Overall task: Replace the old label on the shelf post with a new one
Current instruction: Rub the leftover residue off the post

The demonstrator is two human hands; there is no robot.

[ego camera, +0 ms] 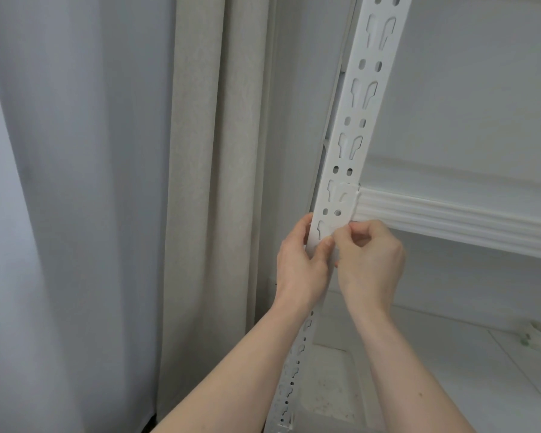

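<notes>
Running from 12 o'clock down to 6 o'clock, the white perforated metal shelf post [341, 170] carries paired keyhole slots and small oval holes. Both hands meet on it just below the white ribbed shelf beam [450, 217], which extends toward 3 o'clock. The left hand [300, 260] grips the post edge. The right hand [369, 260] pinches at the post face; the label itself cannot be made out. Beige curtain [206, 182] hangs at 9 o'clock.

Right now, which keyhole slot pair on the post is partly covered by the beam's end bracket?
The pair just above the hands, level with the beam: the bracket overlaps its right slot. The pairs higher up the post are fully open.
</notes>
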